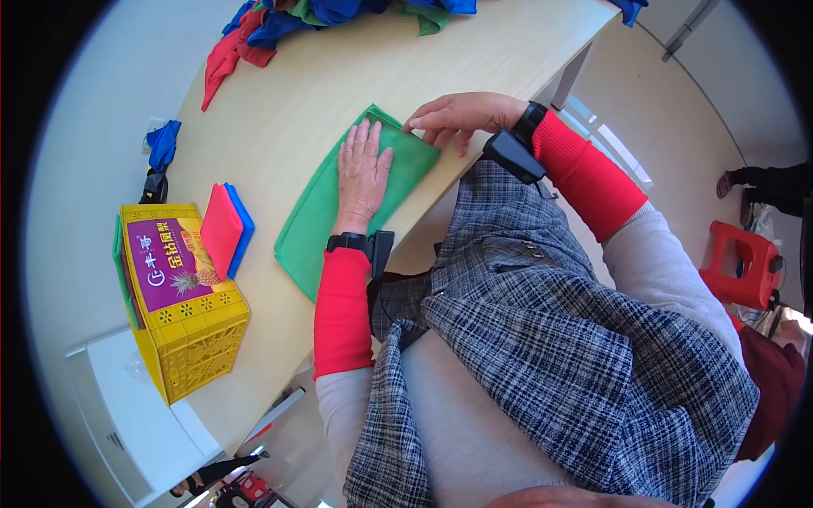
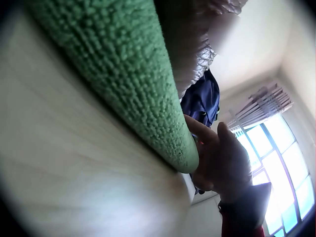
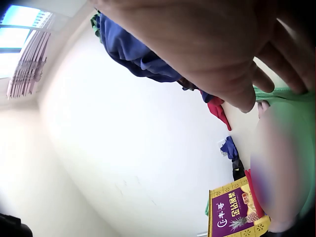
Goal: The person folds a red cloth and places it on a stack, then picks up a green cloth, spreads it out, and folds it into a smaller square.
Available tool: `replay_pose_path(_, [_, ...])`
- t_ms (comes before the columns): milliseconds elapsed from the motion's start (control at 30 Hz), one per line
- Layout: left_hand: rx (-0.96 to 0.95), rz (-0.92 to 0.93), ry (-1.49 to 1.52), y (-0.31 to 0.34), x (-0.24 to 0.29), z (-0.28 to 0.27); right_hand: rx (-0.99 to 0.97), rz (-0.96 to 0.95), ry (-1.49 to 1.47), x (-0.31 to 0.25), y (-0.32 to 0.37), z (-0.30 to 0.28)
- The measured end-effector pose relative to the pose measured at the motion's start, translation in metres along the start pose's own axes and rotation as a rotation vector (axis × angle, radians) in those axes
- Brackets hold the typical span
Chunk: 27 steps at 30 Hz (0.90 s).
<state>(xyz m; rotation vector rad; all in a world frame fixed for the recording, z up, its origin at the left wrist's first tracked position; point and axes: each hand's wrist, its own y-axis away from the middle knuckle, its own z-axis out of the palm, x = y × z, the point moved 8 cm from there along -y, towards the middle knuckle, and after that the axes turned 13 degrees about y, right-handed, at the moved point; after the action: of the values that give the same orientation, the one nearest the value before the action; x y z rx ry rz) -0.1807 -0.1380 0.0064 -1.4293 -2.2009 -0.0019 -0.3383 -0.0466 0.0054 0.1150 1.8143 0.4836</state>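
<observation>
A folded green microfibre cloth (image 1: pixel 326 222) lies slantwise on the table (image 1: pixel 279 135). My left hand (image 1: pixel 363 172) rests flat on it, fingers straight and pointing to its far end. At the cloth's right edge is my right hand (image 1: pixel 464 116), its index fingertip at the edge and the other fingers loosely bent below. In the left wrist view the cloth's thick folded edge (image 2: pixel 128 84) fills the upper left, and the right hand (image 2: pixel 222 160) shows at its far end. The right wrist view has the right hand's fingers (image 3: pixel 281 54) over the green cloth (image 3: pixel 284 96).
A heap of blue, red and green cloths (image 1: pixel 330 15) lies at the table's far edge. On the left stands a yellow crate (image 1: pixel 199 343) with a purple label; folded red (image 1: pixel 222 233) and blue cloths (image 1: pixel 241 224) lean against it. A red stool (image 1: pixel 730 267) stands on the floor at right.
</observation>
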Motion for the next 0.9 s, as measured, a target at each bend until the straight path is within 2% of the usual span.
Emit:
replay_pose_path(100, [0.002,-0.001,-0.038,0.001,0.000,0.001,0.042,0.036,0.050,-0.009,0.008,-0.007])
replay_pose_path(200, [0.013,0.016,-0.051,0.002,0.001,0.002,0.397,-0.149,0.184,-0.041,0.011,-0.010])
replay_pose_path(233, [0.014,0.018,-0.050,0.002,0.000,0.002,0.557,-0.312,0.343,-0.056,0.007,-0.001])
replay_pose_path(267, [-0.060,0.002,-0.071,0.001,-0.003,0.007,0.715,-0.480,0.504,-0.071,0.004,0.016])
replay_pose_path(333, [-0.207,-0.031,-0.121,0.001,-0.010,0.013,0.715,-0.534,0.524,-0.078,-0.010,0.059])
replay_pose_path(367, [-0.200,-0.030,-0.127,0.001,-0.005,0.008,0.711,-0.583,0.540,-0.083,-0.016,0.073])
replay_pose_path(400, [-0.145,-0.066,-0.009,0.007,0.001,0.003,0.709,-0.588,0.540,-0.084,-0.024,0.079])
replay_pose_path(467, [-0.036,-0.143,0.233,0.029,0.009,-0.006,0.741,-0.514,0.621,-0.079,-0.039,0.088])
replay_pose_path(500, [-0.035,-0.150,0.233,0.041,0.013,-0.009,0.755,-0.475,0.661,-0.074,-0.045,0.093])
replay_pose_path(533, [-0.010,-0.189,0.131,0.054,0.011,-0.013,0.748,-0.479,0.663,-0.071,-0.048,0.094])
replay_pose_path(600, [0.043,-0.267,-0.073,0.075,0.007,-0.021,0.759,-0.409,0.949,-0.066,-0.053,0.092])
replay_pose_path(633, [0.048,-0.276,-0.071,0.083,0.005,-0.023,0.759,-0.371,1.092,-0.063,-0.055,0.092])
replay_pose_path(767, [0.062,-0.352,-0.143,0.125,-0.017,-0.044,0.762,-0.327,1.283,-0.060,-0.051,0.088])
replay_pose_path(900, [0.053,-0.473,-0.202,0.159,-0.041,-0.062,0.749,-0.283,1.281,-0.057,-0.048,0.078])
